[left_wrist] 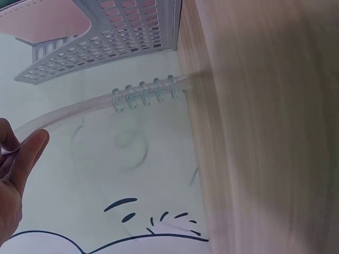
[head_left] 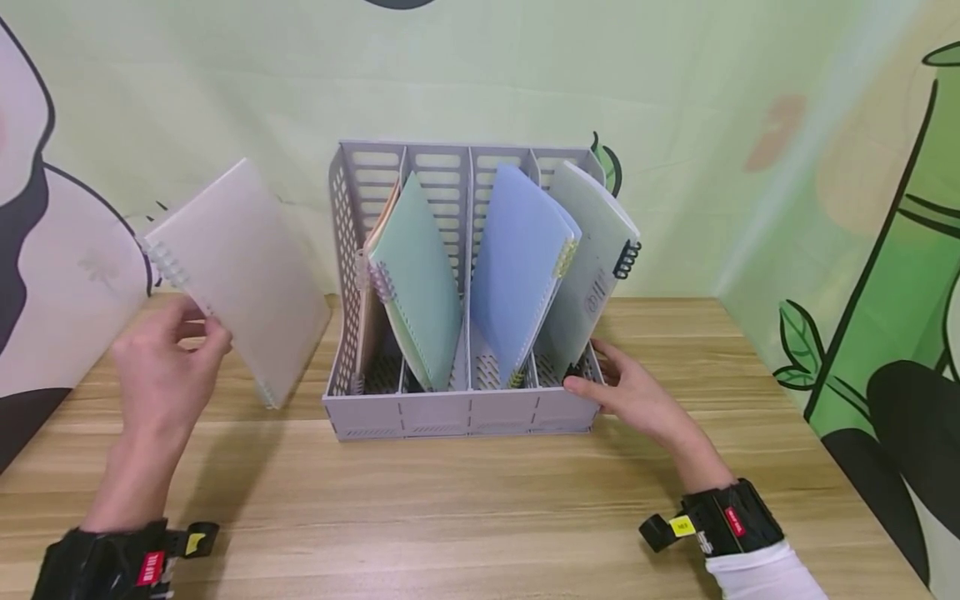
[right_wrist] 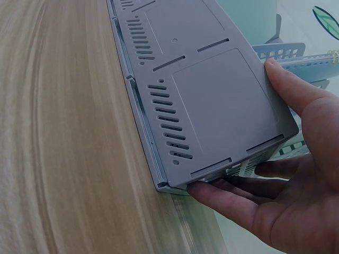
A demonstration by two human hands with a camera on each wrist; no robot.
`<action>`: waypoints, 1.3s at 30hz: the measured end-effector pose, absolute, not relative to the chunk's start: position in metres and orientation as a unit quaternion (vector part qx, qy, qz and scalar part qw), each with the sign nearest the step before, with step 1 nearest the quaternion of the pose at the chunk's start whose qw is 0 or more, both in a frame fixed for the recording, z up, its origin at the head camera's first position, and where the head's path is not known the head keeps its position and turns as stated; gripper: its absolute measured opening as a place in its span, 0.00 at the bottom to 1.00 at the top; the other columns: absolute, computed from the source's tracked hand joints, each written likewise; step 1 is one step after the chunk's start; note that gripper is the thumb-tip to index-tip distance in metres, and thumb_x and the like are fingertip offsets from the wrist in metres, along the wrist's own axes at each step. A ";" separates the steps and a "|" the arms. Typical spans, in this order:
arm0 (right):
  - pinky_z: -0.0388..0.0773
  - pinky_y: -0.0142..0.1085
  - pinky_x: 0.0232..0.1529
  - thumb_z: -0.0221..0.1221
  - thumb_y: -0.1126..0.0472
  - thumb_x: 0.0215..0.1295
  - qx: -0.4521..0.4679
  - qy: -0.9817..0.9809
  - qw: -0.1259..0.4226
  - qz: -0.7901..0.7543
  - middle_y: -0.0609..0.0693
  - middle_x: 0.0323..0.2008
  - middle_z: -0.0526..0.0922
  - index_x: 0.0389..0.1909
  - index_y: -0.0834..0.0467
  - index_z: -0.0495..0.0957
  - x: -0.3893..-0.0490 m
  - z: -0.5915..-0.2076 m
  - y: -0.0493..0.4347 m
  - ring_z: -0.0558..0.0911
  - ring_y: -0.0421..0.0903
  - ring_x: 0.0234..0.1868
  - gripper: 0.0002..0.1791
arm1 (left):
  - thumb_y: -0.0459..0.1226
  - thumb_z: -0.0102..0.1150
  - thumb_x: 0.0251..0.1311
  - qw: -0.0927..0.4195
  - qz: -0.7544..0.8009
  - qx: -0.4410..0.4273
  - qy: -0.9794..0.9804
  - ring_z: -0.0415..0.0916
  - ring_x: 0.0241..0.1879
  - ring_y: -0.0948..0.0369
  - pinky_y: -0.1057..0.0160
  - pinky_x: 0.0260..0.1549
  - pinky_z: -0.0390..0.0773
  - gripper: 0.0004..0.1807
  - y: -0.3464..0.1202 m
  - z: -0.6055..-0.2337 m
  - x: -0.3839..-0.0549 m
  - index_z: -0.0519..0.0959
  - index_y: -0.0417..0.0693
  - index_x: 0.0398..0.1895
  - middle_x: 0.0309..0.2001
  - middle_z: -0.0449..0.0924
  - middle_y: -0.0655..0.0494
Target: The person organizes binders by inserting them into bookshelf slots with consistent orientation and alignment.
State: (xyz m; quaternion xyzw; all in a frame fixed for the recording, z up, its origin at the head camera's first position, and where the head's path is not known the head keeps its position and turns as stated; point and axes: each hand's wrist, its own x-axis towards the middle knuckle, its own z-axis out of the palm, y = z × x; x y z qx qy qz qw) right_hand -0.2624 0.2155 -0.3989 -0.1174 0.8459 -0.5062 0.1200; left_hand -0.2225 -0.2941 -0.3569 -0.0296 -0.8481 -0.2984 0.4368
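My left hand (head_left: 168, 358) pinches a white spiral notebook (head_left: 247, 275) by its ringed edge, left of a grey file organizer (head_left: 435, 418). The notebook stands tilted, its lower corner close to the tabletop; clear rings (left_wrist: 143, 94) show along its edge in the left wrist view. My right hand (head_left: 630, 392) grips the organizer's front right corner, thumb on the front rim and fingers around the side wall. Inside the organizer lean a brownish-pink notebook (head_left: 369, 325), a green one (head_left: 420, 292), a blue one (head_left: 517, 258) and a pale grey-green one (head_left: 588, 258) with black rings.
The organizer stands on a wooden table (head_left: 450, 517), near its back edge. Dividers split it into upright slots. Behind the table hangs a pale green backdrop (head_left: 480, 75) with cartoon drawings. Each wrist wears a black strap with a small camera.
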 end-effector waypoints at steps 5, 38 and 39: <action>0.83 0.50 0.52 0.66 0.46 0.70 -0.119 0.846 0.121 -0.506 0.74 0.71 0.63 0.82 0.63 0.42 -0.261 -0.398 0.216 0.71 0.66 0.67 0.54 | 0.26 0.60 0.60 0.438 -0.303 -0.023 -0.846 0.75 0.36 0.86 0.90 0.34 0.65 0.10 -0.292 -0.350 -0.217 0.83 0.31 0.43 0.37 0.86 0.39; 0.82 0.50 0.53 0.65 0.48 0.71 -0.123 0.840 0.123 -0.514 0.74 0.71 0.63 0.82 0.63 0.42 -0.261 -0.397 0.216 0.71 0.65 0.67 0.53 | 0.27 0.55 0.60 0.487 -0.291 -0.020 -0.823 0.66 0.35 0.96 0.91 0.33 0.64 0.13 -0.270 -0.306 -0.182 0.85 0.28 0.44 0.39 0.87 0.35; 0.82 0.50 0.53 0.65 0.48 0.71 -0.124 0.839 0.124 -0.515 0.74 0.71 0.63 0.82 0.63 0.42 -0.261 -0.397 0.216 0.71 0.65 0.68 0.53 | 0.27 0.55 0.60 0.489 -0.291 -0.019 -0.822 0.66 0.35 0.96 0.91 0.34 0.64 0.13 -0.269 -0.305 -0.181 0.84 0.28 0.43 0.39 0.87 0.35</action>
